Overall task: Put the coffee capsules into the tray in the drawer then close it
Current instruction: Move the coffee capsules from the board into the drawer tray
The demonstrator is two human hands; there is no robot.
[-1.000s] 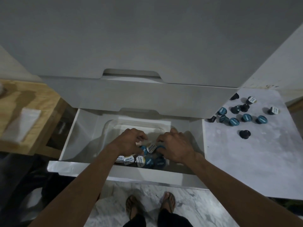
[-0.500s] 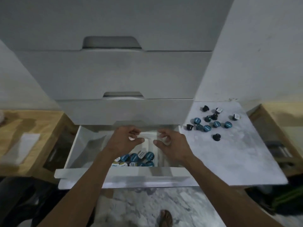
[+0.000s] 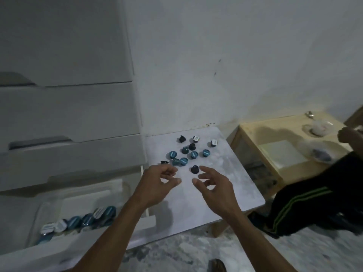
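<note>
On the pale tabletop (image 3: 225, 183) loose capsules (image 3: 188, 152) lie scattered; both hands, left hand (image 3: 157, 183) and right hand (image 3: 214, 185), hover empty with fingers spread. More capsules, somewhat blurred, fill the tray (image 3: 47, 211) in the open drawer (image 3: 59, 254).

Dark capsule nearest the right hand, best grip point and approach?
Pinch the dark capsule across its round sides, coming from above. It seems to sit with the dome up, apart from the blue capsules behind it, so there is room on both sides. The right hand is open just short of it and looks best placed.
</note>
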